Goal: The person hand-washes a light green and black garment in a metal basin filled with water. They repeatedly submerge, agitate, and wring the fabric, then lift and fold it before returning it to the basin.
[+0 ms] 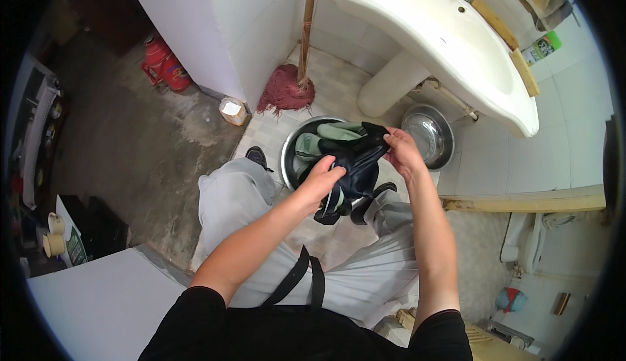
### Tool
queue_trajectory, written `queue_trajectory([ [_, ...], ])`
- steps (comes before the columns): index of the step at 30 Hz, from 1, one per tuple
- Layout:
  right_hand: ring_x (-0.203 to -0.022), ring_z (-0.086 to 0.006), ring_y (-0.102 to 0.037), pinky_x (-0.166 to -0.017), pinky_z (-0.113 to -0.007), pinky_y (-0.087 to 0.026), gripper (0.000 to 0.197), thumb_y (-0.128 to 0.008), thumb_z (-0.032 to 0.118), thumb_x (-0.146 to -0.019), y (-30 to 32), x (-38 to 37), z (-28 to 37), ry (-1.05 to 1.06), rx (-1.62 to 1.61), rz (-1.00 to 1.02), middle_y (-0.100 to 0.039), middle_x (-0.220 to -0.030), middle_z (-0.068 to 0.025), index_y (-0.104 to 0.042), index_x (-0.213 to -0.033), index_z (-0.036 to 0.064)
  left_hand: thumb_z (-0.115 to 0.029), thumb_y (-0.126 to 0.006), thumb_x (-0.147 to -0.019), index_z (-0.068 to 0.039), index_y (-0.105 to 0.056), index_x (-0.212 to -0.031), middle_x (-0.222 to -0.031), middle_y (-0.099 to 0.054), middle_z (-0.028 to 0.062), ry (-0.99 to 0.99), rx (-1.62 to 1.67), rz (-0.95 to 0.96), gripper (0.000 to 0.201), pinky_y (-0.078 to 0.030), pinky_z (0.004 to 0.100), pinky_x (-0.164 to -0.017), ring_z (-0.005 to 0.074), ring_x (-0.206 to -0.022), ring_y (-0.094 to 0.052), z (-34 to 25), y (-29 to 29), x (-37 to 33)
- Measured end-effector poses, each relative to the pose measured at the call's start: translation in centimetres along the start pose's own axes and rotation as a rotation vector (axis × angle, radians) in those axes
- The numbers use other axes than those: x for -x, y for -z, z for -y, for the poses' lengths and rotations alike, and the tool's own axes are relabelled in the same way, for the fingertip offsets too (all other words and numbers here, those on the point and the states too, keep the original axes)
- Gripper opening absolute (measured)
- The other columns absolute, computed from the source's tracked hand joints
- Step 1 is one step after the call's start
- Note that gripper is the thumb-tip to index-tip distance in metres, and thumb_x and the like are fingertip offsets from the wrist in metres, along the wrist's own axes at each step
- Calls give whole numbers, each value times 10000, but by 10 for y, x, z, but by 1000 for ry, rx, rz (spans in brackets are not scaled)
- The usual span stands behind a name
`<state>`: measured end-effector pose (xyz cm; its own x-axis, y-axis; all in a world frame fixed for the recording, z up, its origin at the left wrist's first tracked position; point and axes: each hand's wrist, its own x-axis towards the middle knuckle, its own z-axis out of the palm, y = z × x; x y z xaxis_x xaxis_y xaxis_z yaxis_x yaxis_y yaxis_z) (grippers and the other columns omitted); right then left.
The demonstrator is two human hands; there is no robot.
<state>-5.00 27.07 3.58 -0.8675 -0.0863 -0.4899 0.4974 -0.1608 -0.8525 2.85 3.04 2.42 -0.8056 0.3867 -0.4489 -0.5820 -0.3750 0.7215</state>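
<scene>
A black and pale green piece of fabric (355,164), perhaps a garment or a bag, is spread between my hands over a metal basin (285,159). Part of it rests in the basin, and a dark end hangs over the near rim. My left hand (321,180) grips its near left side, thumb on top and the other fingers mostly hidden. At the far right, my right hand (402,151) pinches a raised black corner between thumb and fingers. The fabric hides most of the basin's inside.
A second metal basin (430,136) stands to the right, below the white sink (443,35) and beside its pedestal (391,84). A red mop (287,90) leans at the wall corner. Farther left are a white container (233,111) and a red thermos (164,64).
</scene>
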Motion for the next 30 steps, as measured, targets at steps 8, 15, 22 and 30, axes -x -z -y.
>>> queue_trajectory([
  [8,-882,-179,-665,-775,-333,-553,247,-457,62,-989,14,33,-3,15,-242,-25,-670,-1060,-101,-541,-1211,-10,-80,-546,-935,1,-541,-1222,-1130,-651,80,19,33,18,299,-529,303,-860,160,-1002,-642,16,12,-6],
  [15,-890,-241,-675,-806,-387,-562,243,-406,85,-977,45,4,-24,-50,-467,-80,-673,-1046,-139,-572,-1123,-17,-84,-553,-947,1,-535,-1212,-1077,-666,91,21,38,5,279,-553,324,-841,171,-951,-668,12,13,-11],
  [22,-889,-311,-663,-863,-455,-544,253,-416,162,-941,83,-5,-12,-134,-652,-294,-676,-912,-165,-592,-984,-15,-86,-547,-946,-1,-517,-1158,-975,-670,135,28,159,-51,231,-575,370,-817,240,-892,-689,-10,17,-3],
  [30,-837,-255,-649,-748,-405,-546,190,-458,113,-938,54,-21,-43,-75,-310,-260,-658,-931,-116,-580,-1042,13,-81,-534,-928,-5,-522,-1124,-938,-671,130,65,146,-21,210,-577,366,-788,231,-845,-689,-14,13,1],
])
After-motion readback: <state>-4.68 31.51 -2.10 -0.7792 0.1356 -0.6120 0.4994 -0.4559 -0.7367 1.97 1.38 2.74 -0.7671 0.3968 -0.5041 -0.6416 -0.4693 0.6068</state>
